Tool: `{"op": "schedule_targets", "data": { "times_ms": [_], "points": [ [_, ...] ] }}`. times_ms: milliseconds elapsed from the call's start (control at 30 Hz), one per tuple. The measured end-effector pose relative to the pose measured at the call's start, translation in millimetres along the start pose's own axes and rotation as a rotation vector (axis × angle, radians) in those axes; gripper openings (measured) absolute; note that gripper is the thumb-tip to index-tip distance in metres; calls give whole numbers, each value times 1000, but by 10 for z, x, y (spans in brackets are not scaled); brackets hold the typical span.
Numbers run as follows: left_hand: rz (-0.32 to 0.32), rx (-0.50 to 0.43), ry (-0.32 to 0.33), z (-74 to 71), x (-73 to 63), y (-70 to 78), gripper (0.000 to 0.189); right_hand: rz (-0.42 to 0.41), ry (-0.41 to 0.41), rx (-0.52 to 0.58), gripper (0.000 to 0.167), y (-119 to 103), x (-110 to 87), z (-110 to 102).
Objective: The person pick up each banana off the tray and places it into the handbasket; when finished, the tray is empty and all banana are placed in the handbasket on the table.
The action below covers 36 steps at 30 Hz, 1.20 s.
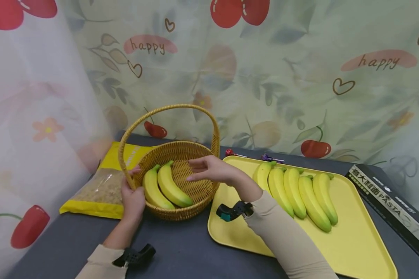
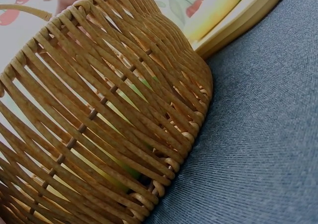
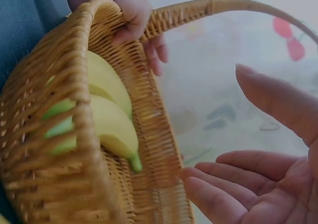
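A woven wicker basket [image 1: 195,211] with a tall arched handle stands on the left of the table. Two bananas [image 1: 171,186] lie side by side inside it. My left hand [image 1: 132,201] grips the basket's left side at the foot of the handle, its thumb inside the rim in the right wrist view. Over the basket's right part hovers my right hand [image 1: 211,169], fingers spread and holding nothing; its palm shows in the right wrist view. Several more bananas [image 1: 293,190] lie in a row on the yellow tray [image 1: 363,232], right of the basket.
Behind the basket's left side lies a yellow bag [image 1: 101,186] with a clear window. A black pasta box [image 1: 391,209] lies along the tray's right edge. Two wrapped lollipops, one red [image 1: 229,152] and one purple [image 1: 267,157], lie behind the tray. Printed curtains hang around the table.
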State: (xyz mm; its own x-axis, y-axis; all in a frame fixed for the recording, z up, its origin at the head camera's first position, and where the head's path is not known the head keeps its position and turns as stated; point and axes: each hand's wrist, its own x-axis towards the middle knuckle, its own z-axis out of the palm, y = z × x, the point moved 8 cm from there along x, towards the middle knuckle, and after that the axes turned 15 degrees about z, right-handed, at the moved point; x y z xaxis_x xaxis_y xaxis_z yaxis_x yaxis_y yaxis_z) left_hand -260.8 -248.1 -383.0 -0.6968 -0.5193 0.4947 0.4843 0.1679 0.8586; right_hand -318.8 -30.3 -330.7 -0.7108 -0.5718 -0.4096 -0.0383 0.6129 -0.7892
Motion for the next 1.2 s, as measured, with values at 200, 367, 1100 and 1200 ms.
{"op": "schedule_targets", "data": {
  "times_ms": [200, 367, 1100, 1200],
  "points": [
    [-9, -1, -4, -4, 1, -15, 51, -10, 17, 67, 66, 177, -207, -137],
    [-5, -5, -8, 1, 3, -24, 52, -21, 58, 130, 69, 400, -364, -260],
    [-20, 3, -16, 14, -4, -32, 53, 112, 489, 315, 73, 1411, -673, -890],
    [-21, 4, -10, 6, 2, -41, 53, 155, 563, 300, 77, 1482, -676, -933]
  ]
}}
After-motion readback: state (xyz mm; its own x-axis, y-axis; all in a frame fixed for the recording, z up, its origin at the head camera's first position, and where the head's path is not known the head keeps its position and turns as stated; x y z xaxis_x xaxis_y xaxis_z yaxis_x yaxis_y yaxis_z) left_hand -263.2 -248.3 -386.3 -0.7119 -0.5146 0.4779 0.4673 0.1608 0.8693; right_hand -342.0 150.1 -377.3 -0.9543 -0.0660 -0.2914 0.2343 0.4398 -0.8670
